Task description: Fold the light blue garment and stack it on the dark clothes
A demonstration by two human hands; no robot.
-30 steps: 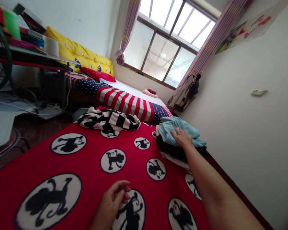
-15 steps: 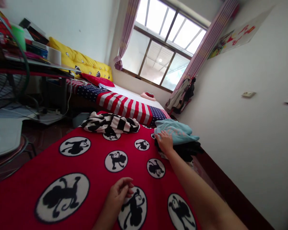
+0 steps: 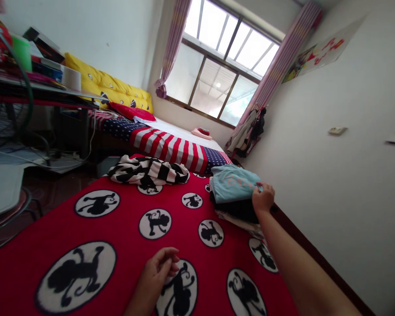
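Observation:
My right hand (image 3: 263, 197) is at the right edge of a folded light blue shirt (image 3: 233, 182) with faint orange lettering, its fingers curled over the edge. Under the shirt lies a black garment (image 3: 238, 210), and a pale one (image 3: 242, 224) shows beneath that, all in one stack on the red blanket (image 3: 118, 239). My left hand (image 3: 159, 265) hovers low over the blanket or rests on it; I cannot tell which. Its fingers are loosely bent and apart from the thumb, with nothing in them.
A crumpled black-and-white checked cloth (image 3: 149, 170) lies at the blanket's far side. Behind stands another bed with a striped, starred cover (image 3: 171, 145). A cluttered desk (image 3: 46, 90) and a stool (image 3: 3, 191) are on the left, a white wall (image 3: 342, 175) on the right.
My right hand has moved from the shirt's left side to its right edge. The shirt now lies flatter and more squared on the stack. My left hand has barely moved.

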